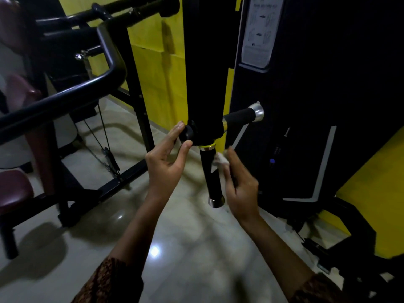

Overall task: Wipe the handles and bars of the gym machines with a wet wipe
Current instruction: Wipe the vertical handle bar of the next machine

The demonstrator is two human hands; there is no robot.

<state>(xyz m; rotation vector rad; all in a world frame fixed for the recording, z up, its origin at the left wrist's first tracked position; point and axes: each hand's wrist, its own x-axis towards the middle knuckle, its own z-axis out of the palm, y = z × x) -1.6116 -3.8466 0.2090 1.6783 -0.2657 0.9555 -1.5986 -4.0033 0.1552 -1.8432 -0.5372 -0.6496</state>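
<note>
A thick black upright arm (205,73) of a gym machine ends in two black foam handles with silver caps. One handle (211,171) hangs straight down; the other (241,116) sticks out to the right. My right hand (241,189) holds a white wet wipe (220,160) against the right side of the hanging handle. My left hand (167,158) has its fingers spread, with fingertips and thumb touching a black round knob (187,134) on the left of the arm's lower end.
A curved black bar (65,92) of a second machine crosses the left side, with maroon pads (13,189) below it. A black weight-stack cover (328,95) with an instruction label (261,29) stands on the right. Glossy tile floor (185,237) lies below, yellow wall behind.
</note>
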